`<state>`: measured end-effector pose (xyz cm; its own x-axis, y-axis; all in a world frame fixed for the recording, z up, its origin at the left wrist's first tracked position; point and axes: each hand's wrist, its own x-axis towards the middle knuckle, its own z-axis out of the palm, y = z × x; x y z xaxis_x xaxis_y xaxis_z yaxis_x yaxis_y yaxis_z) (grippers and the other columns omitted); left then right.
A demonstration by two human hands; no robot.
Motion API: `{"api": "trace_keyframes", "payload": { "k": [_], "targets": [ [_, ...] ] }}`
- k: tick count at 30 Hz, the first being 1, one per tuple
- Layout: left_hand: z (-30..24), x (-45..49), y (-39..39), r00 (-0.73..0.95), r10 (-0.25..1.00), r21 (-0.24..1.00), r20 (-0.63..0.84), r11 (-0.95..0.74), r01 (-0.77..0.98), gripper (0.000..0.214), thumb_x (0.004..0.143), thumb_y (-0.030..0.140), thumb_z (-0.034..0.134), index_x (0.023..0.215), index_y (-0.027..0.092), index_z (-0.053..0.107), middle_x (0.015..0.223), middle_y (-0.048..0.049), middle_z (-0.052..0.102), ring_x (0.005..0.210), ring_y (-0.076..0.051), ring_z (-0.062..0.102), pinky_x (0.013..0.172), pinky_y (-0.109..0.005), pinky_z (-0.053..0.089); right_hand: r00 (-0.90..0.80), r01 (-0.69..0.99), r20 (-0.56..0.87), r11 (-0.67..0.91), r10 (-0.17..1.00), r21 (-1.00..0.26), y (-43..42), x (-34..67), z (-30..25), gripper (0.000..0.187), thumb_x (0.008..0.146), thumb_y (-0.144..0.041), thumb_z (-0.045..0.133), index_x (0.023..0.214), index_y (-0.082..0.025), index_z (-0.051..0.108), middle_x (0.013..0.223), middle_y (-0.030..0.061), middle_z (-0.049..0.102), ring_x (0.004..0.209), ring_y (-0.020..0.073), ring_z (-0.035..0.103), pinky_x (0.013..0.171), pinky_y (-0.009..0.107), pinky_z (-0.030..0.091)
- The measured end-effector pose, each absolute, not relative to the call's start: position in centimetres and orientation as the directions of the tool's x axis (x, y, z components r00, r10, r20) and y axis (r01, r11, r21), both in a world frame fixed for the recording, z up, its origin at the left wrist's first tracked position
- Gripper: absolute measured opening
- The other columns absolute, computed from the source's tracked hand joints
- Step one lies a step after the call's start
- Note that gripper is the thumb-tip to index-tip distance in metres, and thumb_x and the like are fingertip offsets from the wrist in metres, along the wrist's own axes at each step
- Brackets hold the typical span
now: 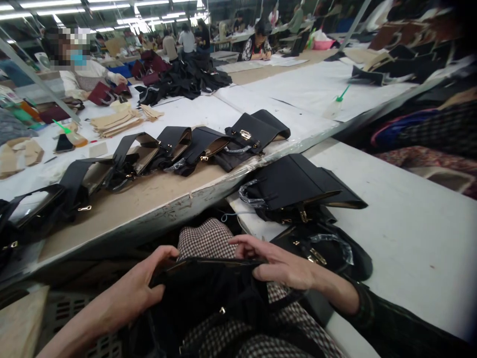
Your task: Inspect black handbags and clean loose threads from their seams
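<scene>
A black handbag (208, 293) lies across my lap on checked cloth, its upper edge toward the table. My left hand (149, 278) grips its left end, thumb on the near side and fingers over the far side. At the other end, my right hand (276, 263) holds the edge with the thumb in front, while its fingers reach over the top. A small gold zip pull (222, 310) hangs on the near side. Right of my hand, a black handbag with a plastic-wrapped handle (335, 248) lies on the white surface, beside another black bag (294, 181).
Several unfinished black bags (201, 144) stand in a row along the long table (156, 199). Behind them are tan pieces (117, 122) and a bottle with a green nozzle (335, 105). A co-worker (89, 74) handles maroon bags across the table. A plastic crate (70, 308) is at lower left.
</scene>
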<state>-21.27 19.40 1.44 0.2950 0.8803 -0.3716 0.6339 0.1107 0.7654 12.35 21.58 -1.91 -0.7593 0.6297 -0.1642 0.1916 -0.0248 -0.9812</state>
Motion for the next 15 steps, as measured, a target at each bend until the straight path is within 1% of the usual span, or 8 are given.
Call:
{"api": "trace_keyframes", "payload": {
  "k": [1, 2, 3, 5, 7, 9, 11, 15],
  "targets": [
    [1.4, -20.5, 19.7, 0.366, 0.842, 0.799, -0.396, 0.119, 0.590, 0.063, 0.067, 0.006, 0.053, 0.126, 0.028, 0.055, 0.116, -0.0003, 0.069, 0.106, -0.018, 0.064, 0.097, -0.028, 0.047, -0.755, 0.197, -0.158, -0.010, 0.637, -0.980, 21.7, 12.3, -2.2, 0.066, 0.077, -0.021, 0.051, 0.141, -0.021, 0.037, 0.115, 0.0067, 0.054, 0.105, 0.0217, 0.052, 0.090, 0.037, 0.044],
    [1.3, -19.8, 20.1, 0.425, 0.802, 0.824, -0.419, 0.139, 0.550, 0.067, 0.070, 0.006, 0.052, 0.132, 0.030, 0.048, 0.126, -0.0005, 0.064, 0.115, -0.017, 0.060, 0.103, -0.029, 0.043, -0.753, 0.202, -0.149, 0.009, 0.641, -0.979, 21.7, 12.3, -2.5, 0.065, 0.078, -0.022, 0.052, 0.141, -0.021, 0.037, 0.116, 0.0071, 0.054, 0.104, 0.0219, 0.052, 0.090, 0.037, 0.044],
    [1.2, -19.3, 20.3, 0.461, 0.773, 0.837, -0.436, 0.159, 0.524, 0.065, 0.072, 0.006, 0.051, 0.133, 0.030, 0.045, 0.129, -0.0007, 0.062, 0.118, -0.017, 0.057, 0.105, -0.029, 0.040, -0.752, 0.206, -0.139, 0.029, 0.644, -0.978, 21.7, 12.4, -2.6, 0.064, 0.079, -0.024, 0.052, 0.141, -0.020, 0.037, 0.116, 0.0076, 0.054, 0.104, 0.0221, 0.052, 0.090, 0.037, 0.044],
    [1.0, -18.6, 20.7, 0.461, 0.762, 0.830, -0.454, 0.173, 0.530, 0.049, 0.076, 0.011, 0.054, 0.122, 0.027, 0.050, 0.122, -0.0011, 0.065, 0.113, -0.018, 0.059, 0.100, -0.029, 0.043, -0.741, 0.209, -0.126, 0.049, 0.660, -0.977, 21.5, 12.5, -2.8, 0.062, 0.081, -0.026, 0.052, 0.140, -0.019, 0.037, 0.116, 0.0083, 0.055, 0.104, 0.0223, 0.053, 0.090, 0.037, 0.044],
    [0.5, -18.3, 20.9, 0.426, 0.784, 0.805, -0.452, 0.152, 0.574, 0.025, 0.079, 0.018, 0.058, 0.103, 0.024, 0.054, 0.107, -0.0004, 0.069, 0.099, -0.019, 0.063, 0.088, -0.027, 0.046, -0.719, 0.224, -0.125, 0.057, 0.683, -0.973, 21.3, 12.6, -2.8, 0.059, 0.083, -0.026, 0.052, 0.139, -0.018, 0.038, 0.116, 0.0084, 0.056, 0.104, 0.0219, 0.054, 0.091, 0.037, 0.044],
    [0.0, -18.2, 21.0, 0.386, 0.811, 0.758, -0.439, 0.103, 0.644, 0.012, 0.081, 0.027, 0.061, 0.089, 0.022, 0.054, 0.093, 0.0013, 0.069, 0.087, -0.019, 0.063, 0.078, -0.026, 0.046, -0.699, 0.247, -0.124, 0.076, 0.704, -0.966, 21.0, 12.8, -2.8, 0.056, 0.084, -0.025, 0.052, 0.138, -0.019, 0.039, 0.117, 0.0082, 0.056, 0.106, 0.0215, 0.054, 0.094, 0.037, 0.043],
    [-0.5, -18.0, 21.0, 0.355, 0.839, 0.704, -0.414, 0.048, 0.708, 0.013, 0.082, 0.033, 0.063, 0.083, 0.022, 0.056, 0.088, 0.0024, 0.069, 0.081, -0.018, 0.062, 0.073, -0.025, 0.045, -0.678, 0.270, -0.116, 0.099, 0.726, -0.958, 20.7, 12.9, -2.9, 0.053, 0.086, -0.024, 0.052, 0.138, -0.019, 0.041, 0.117, 0.0081, 0.057, 0.107, 0.0213, 0.054, 0.095, 0.037, 0.043],
    [-0.9, -17.5, 21.1, 0.366, 0.869, 0.676, -0.332, -0.051, 0.735, 0.016, 0.084, 0.034, 0.064, 0.074, 0.022, 0.061, 0.096, 0.0014, 0.070, 0.091, -0.019, 0.063, 0.083, -0.027, 0.043, -0.631, 0.346, -0.090, 0.175, 0.771, -0.922, 20.4, 12.6, -3.2, 0.050, 0.087, -0.026, 0.056, 0.135, -0.021, 0.044, 0.117, 0.0072, 0.059, 0.105, 0.0199, 0.055, 0.094, 0.035, 0.044]
  ]
}}
